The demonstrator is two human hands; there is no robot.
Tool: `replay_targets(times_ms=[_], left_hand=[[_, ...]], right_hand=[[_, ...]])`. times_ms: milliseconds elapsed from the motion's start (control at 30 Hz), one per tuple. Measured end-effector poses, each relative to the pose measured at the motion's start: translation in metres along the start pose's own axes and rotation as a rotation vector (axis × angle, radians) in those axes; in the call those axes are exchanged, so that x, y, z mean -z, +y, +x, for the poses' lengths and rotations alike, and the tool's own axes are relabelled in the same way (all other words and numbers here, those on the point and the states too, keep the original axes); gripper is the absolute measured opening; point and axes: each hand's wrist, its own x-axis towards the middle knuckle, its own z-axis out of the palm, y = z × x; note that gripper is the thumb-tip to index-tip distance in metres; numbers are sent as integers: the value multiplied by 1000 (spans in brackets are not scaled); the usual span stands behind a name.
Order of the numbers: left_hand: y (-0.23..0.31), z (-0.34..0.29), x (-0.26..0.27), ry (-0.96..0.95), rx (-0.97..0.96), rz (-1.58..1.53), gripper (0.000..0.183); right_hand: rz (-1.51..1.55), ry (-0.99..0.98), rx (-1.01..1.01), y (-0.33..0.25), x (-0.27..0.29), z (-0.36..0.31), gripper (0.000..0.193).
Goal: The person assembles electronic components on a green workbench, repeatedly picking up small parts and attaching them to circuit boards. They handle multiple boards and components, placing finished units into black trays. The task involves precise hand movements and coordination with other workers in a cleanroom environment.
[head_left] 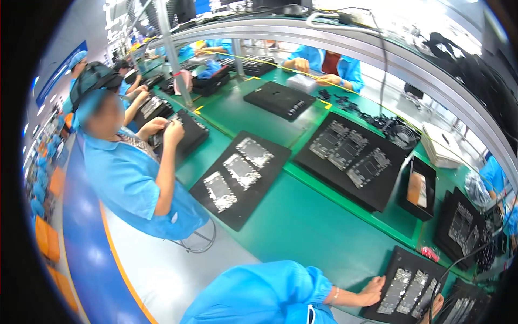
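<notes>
At the lower right, my left hand grips the left edge of a black tray. My right hand, partly hidden by a dark cable, is closed at the tray's right edge. Three silvery circuit boards lie side by side on it. Close to my right hand is another black tray with boards, cut off by the dark picture rim. Behind stands a tilted black tray of boards, and a small red-and-white bundle lies near it.
A co-worker in blue handles a part at the left. On the green bench lie black trays of boards, a closed black tray, and an open black box. A metal rail spans above, with hanging cables.
</notes>
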Motion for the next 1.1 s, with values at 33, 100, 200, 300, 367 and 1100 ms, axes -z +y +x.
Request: replay_targets(times_ms=[33, 100, 200, 300, 367, 1100], left_hand=[[-3, 14, -1, -13, 3, -80, 69], [-2, 13, 18, -16, -60, -167, 70], [-5, -38, 88, -11, -228, -86, 72], [-28, -97, 220, 334, -322, 73, 63], [-38, -132, 327, 793, -231, 300, 44], [-114, -293, 306, 409, 598, -544, 63]], right_hand=[[-143, 76, 33, 6, -4, 15, 42], [-194, 264, 135, -12, -12, 27, 39], [-185, 571, 523, -99, 7, 3, 33], [455, -9, 391, -228, 64, -68, 35], [173, -364, 467, -313, 122, -125, 37], [979, -751, 680, -454, -124, -245, 23]])
